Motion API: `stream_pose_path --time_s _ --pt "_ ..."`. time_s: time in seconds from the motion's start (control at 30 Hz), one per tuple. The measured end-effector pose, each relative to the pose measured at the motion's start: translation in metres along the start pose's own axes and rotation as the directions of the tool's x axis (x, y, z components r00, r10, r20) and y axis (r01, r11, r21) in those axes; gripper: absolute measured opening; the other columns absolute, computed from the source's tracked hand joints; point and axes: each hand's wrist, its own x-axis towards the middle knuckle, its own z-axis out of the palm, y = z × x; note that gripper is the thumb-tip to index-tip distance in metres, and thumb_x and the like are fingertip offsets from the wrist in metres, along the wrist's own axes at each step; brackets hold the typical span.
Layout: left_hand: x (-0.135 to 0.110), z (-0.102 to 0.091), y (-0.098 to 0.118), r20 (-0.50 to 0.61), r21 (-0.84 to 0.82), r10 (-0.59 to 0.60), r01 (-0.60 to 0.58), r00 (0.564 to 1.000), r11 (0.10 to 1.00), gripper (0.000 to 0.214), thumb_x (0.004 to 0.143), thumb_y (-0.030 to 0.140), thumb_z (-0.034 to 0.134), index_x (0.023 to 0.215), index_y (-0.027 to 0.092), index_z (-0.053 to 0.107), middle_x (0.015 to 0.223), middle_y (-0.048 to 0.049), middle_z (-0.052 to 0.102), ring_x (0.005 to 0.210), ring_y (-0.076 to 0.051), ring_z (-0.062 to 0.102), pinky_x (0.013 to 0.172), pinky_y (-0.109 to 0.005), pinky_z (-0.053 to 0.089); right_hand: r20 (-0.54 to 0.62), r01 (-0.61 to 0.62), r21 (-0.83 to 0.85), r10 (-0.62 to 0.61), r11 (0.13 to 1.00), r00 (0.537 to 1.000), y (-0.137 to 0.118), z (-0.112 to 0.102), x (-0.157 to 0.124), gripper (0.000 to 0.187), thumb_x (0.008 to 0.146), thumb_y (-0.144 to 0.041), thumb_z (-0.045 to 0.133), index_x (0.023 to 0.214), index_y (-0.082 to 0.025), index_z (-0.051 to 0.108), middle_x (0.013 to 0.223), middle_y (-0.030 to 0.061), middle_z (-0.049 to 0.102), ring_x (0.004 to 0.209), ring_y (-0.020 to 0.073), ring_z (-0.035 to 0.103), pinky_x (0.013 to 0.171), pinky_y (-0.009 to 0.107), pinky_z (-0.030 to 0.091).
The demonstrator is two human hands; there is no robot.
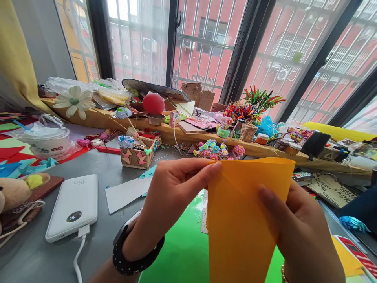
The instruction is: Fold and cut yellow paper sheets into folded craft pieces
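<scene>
A sheet of orange paper (pixel 238 220), folded over with a loop along its top right edge, hangs upright in front of me. My left hand (pixel 182 177) pinches its upper left corner between thumb and fingers. On the other side, my right hand (pixel 300 224) grips the right edge, thumb on the near face and fingers behind. The paper's lower end runs out of view. Beneath it lies a glossy green sheet (pixel 176 251) on the grey table (pixel 108 251). A ruler-like strip (pixel 204 212) is partly hidden behind the orange paper.
On the left are a white power bank (pixel 73 204) with a cable, a lidded bowl (pixel 45 141) and a plush toy (pixel 14 192). A decorated cardboard box (pixel 137 153) and small flowers (pixel 212 149) stand further back. Craft supplies crowd the ledge (pixel 188 135) below the windows.
</scene>
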Motion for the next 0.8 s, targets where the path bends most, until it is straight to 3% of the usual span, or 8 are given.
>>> stream_pose_path --time_s 0.2,0.57,0.8 --pt "0.0002 0.0006 0.0002 0.024 0.013 -0.016 0.015 1.0 1.0 0.009 0.067 0.02 0.065 0.072 0.022 0.072 0.061 0.0041 0.068 0.054 -0.009 0.058 0.048 -0.013 0.046 -0.017 -0.04 0.066 0.041 0.997 0.999 -0.0007 0.0014 -0.0005 0.034 0.058 -0.044 0.068 0.084 -0.023 0.061 0.072 0.0039 0.068 0.058 0.0226 0.064 0.044 0.027 0.052" --pt "0.0048 -0.0043 -0.0028 0.079 -0.022 -0.021 0.023 0.997 1.0 0.007 0.067 0.02 0.065 0.065 0.021 0.072 0.058 0.0055 0.068 0.051 -0.006 0.058 0.045 -0.008 0.045 -0.041 -0.032 0.037 0.034 0.999 0.999 0.0011 0.0039 0.0016 0.034 0.057 -0.044 0.068 0.082 -0.022 0.062 0.067 0.0046 0.068 0.054 0.0219 0.063 0.04 0.025 0.05" --pt "0.006 -0.0043 -0.0045 0.082 -0.029 -0.015 0.018 0.996 0.999 0.008 0.067 0.02 0.065 0.068 0.024 0.072 0.059 0.0066 0.068 0.051 -0.005 0.058 0.045 -0.006 0.045 0.052 -0.012 0.077 0.008 0.997 0.999 0.0077 -0.0039 0.008 0.029 0.055 -0.04 0.071 0.078 -0.025 0.064 0.067 0.005 0.069 0.052 0.0231 0.064 0.04 0.026 0.052"
